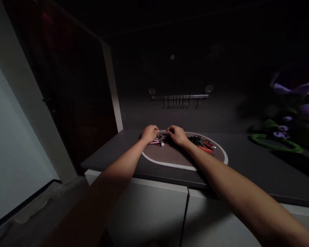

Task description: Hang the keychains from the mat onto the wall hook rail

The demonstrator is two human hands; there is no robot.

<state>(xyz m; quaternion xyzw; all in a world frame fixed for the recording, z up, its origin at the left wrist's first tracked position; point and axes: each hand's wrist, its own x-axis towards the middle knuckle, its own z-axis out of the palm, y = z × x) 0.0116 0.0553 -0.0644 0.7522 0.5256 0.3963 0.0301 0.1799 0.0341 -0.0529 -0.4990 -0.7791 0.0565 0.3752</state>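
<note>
Keys (198,140) lie in two bunches on an oval brown mat (167,164) with a white rim, both resting on it with neither lifted clear. Far left of the grip, a dark door (67,85) stands in a white frame, and a dark countertop (113,147) runs beneath the mat. The left hand (149,133) curves over the smaller bunch, a cluster of metal rings with a pink strap (154,141). The right hand (177,134) reaches in from the other side, its fingertips (168,129) close to the same rings, leaving a narrow gap between the two hands; whether either has a firm hold cannot be told. Just right of the grip sits the larger bunch (197,139), dark-headed, with a red piece (205,148) at its edge. Beyond the hands, a metal rail (179,97) carries about eight hooks between two suction cups (208,89). Two white cabinet doors (146,212) stand below the grip, and blurred purple flowers (280,133) show far right.
</note>
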